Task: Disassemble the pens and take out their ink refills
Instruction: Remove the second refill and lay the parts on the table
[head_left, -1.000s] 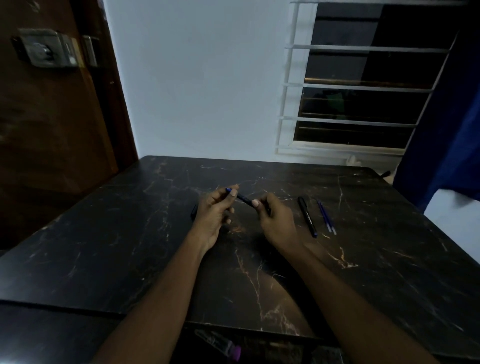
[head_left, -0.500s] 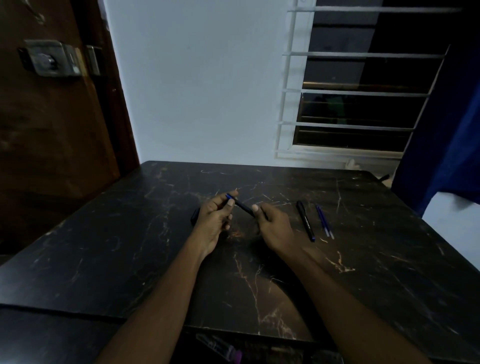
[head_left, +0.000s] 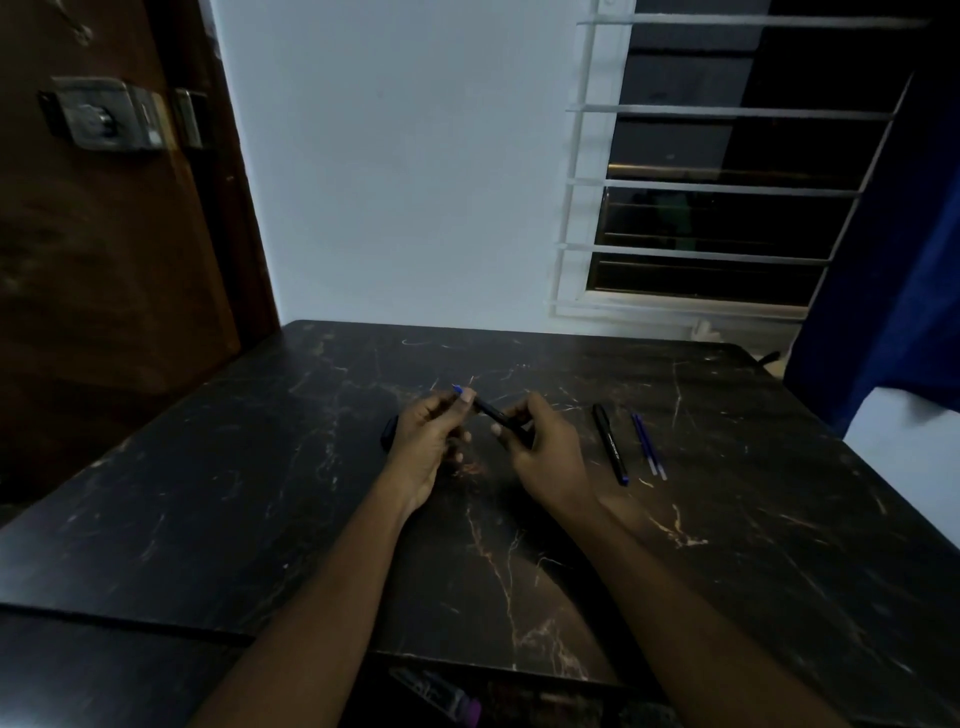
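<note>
Both hands hold one black pen (head_left: 492, 412) above the middle of the dark marble table (head_left: 270, 467). My left hand (head_left: 428, 441) pinches its blue end between thumb and fingers. My right hand (head_left: 545, 449) grips the black barrel. A second black pen (head_left: 610, 443) lies on the table to the right of my right hand. Two thin blue ink refills (head_left: 648, 445) lie side by side just right of that pen. A dark pen part (head_left: 388, 433) peeks out left of my left hand.
A brown wooden door with a metal lock (head_left: 106, 119) stands at the left. A barred window (head_left: 727, 182) and a blue curtain (head_left: 893, 260) are behind the table at the right. Below the table's near edge a purple-tipped object (head_left: 441, 696) shows.
The hands stay together on the pen; the view has shifted slightly. The pen and refills on the table lie as before.
</note>
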